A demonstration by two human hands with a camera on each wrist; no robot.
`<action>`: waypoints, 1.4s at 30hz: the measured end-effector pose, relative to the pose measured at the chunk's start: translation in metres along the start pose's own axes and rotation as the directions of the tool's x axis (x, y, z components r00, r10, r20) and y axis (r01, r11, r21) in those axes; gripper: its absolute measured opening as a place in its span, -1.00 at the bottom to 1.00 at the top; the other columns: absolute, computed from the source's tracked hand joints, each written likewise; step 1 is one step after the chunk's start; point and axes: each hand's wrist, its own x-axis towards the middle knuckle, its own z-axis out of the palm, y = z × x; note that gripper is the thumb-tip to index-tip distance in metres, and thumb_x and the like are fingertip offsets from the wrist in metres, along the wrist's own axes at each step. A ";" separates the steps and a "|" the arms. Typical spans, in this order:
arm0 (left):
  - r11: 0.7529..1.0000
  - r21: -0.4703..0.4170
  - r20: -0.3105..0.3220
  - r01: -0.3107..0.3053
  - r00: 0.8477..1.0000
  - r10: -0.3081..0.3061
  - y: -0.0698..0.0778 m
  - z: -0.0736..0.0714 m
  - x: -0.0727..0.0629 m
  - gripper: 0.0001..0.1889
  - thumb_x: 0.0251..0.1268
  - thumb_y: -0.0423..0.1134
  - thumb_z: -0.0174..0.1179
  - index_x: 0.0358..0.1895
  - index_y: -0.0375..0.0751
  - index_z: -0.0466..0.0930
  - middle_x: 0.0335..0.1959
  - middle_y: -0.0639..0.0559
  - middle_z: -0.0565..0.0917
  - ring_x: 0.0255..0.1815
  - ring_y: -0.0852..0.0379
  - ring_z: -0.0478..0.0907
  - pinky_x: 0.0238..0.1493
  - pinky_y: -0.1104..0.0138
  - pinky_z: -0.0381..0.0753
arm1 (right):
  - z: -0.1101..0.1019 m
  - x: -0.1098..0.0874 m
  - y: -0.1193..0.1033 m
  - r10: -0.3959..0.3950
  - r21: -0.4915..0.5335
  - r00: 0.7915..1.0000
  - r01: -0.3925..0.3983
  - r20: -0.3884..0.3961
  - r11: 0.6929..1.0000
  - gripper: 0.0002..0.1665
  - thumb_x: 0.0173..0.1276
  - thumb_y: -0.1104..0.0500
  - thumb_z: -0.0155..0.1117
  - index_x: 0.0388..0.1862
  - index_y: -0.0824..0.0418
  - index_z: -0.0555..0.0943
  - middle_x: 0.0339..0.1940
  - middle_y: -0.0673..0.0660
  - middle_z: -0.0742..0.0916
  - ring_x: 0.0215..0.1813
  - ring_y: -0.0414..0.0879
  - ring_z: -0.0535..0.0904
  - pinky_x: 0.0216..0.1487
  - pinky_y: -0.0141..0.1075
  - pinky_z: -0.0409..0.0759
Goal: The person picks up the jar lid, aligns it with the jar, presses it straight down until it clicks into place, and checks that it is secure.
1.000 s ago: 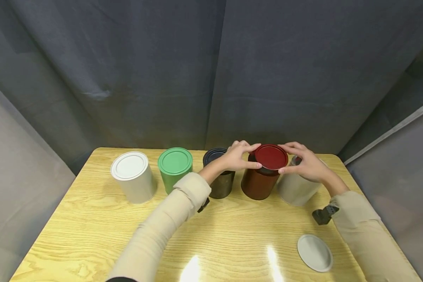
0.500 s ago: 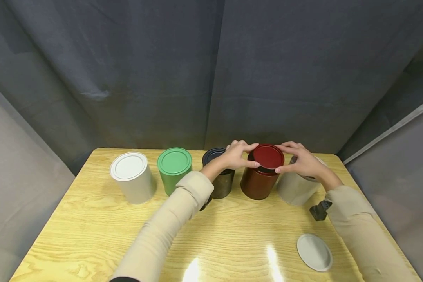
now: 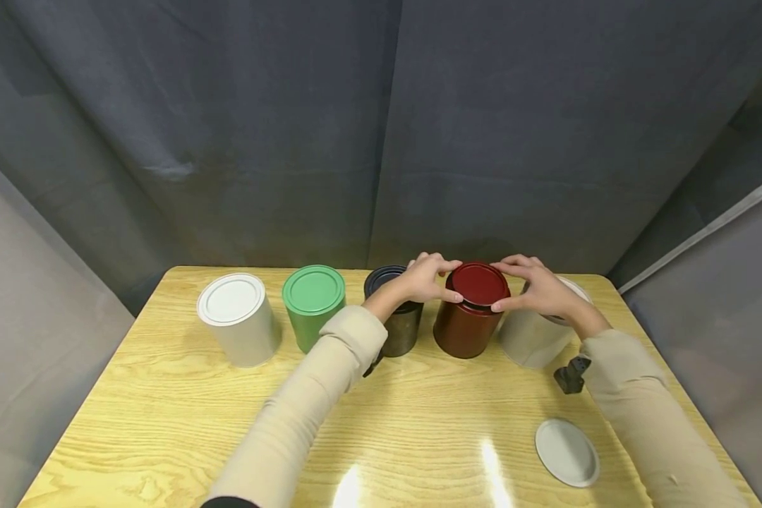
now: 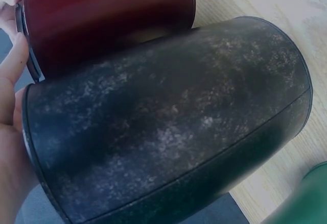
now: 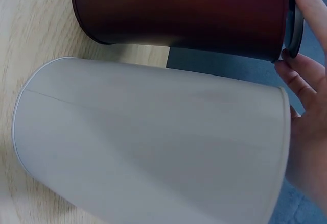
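Table (image 3: 394, 430), wood-grained and glossy, same as 1.0 s ago. Upright cylinders: matte pale can (image 3: 528, 344) at 3 o'clock of the red can (image 3: 462, 335); red can smooth, lacquer-like; dark can (image 3: 403, 333) at its 9 o'clock, mottled. Left hand (image 3: 422, 281) and right hand (image 3: 536, 288), thumbs and fingers spread, grip opposite rims of the red lid (image 3: 479, 283), a disc now shifted toward 9 o'clock, over the red can's mouth. Loose pale lid (image 3: 566, 453), flat, round, at 5 o'clock.

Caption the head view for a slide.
Left hand and right hand hold a red lid at the top of a red can, one of five in a row.
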 end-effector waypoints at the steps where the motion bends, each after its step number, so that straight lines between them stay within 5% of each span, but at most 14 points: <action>1: 1.000 -0.001 0.005 0.004 1.000 -0.004 0.000 0.000 0.000 -0.30 0.08 0.05 0.25 0.32 0.02 0.27 -0.05 0.04 0.43 -0.05 0.13 0.21 -0.08 0.32 0.15 | 0.000 0.000 0.000 0.002 -0.002 1.000 -0.002 0.003 1.000 -0.09 -0.03 -0.08 0.45 0.26 0.31 0.37 0.13 0.22 0.42 0.04 0.08 0.21 -0.24 -0.15 0.38; 17: 0.999 0.023 0.059 0.023 0.998 -0.024 0.000 -0.001 0.000 -0.31 0.10 0.06 0.23 0.32 -0.02 0.26 -0.08 0.05 0.45 -0.07 0.15 0.21 -0.13 0.32 0.15 | 0.001 -0.001 -0.005 0.006 -0.026 0.998 -0.004 0.057 1.000 -0.10 0.01 -0.09 0.42 0.25 0.35 0.36 0.14 0.25 0.41 0.06 0.08 0.22 -0.21 -0.17 0.43; 31: 1.000 0.015 0.033 0.020 0.999 -0.021 -0.002 -0.001 0.001 -0.31 0.06 0.06 0.26 0.30 -0.04 0.32 -0.19 0.04 0.45 -0.16 0.16 0.22 -0.22 0.36 0.14 | 0.000 -0.002 -0.003 -0.032 -0.048 0.998 0.034 0.053 0.998 -0.11 0.01 -0.07 0.42 0.25 0.36 0.36 0.13 0.26 0.42 0.03 0.07 0.24 -0.22 -0.20 0.44; 42: 0.999 0.027 0.019 0.020 1.000 -0.020 -0.001 0.001 0.000 -0.35 0.08 0.10 0.23 0.28 0.06 0.35 -0.16 0.06 0.45 -0.11 0.17 0.25 -0.16 0.34 0.18 | 0.004 -0.005 0.001 0.003 0.040 1.000 -0.002 -0.026 0.999 -0.25 0.04 0.00 0.42 0.17 0.33 0.46 0.07 0.22 0.42 -0.02 0.04 0.22 -0.21 -0.15 0.39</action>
